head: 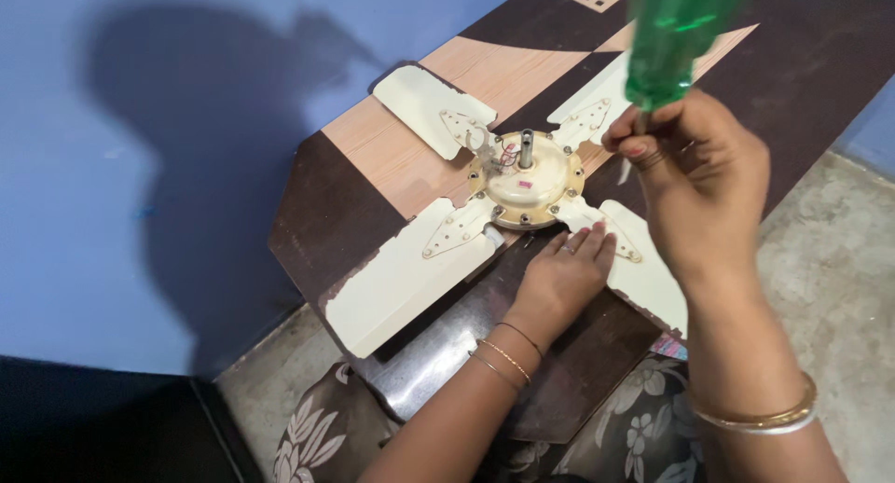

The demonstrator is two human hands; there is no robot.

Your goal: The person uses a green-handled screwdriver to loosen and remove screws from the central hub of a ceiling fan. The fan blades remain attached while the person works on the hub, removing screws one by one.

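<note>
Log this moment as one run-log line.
left hand: pressing fan blade | right hand: gripping green screwdriver | motor hub: on table

My one view comes from the camera on my head, looking steeply down and slightly forward over my arms. It sits close: my right hand [695,180] looms large at two o'clock, my left hand [564,278] lies near centre. The table [322,227] runs toward one o'clock, the blue wall [140,166] fills nine to eleven o'clock.
</note>
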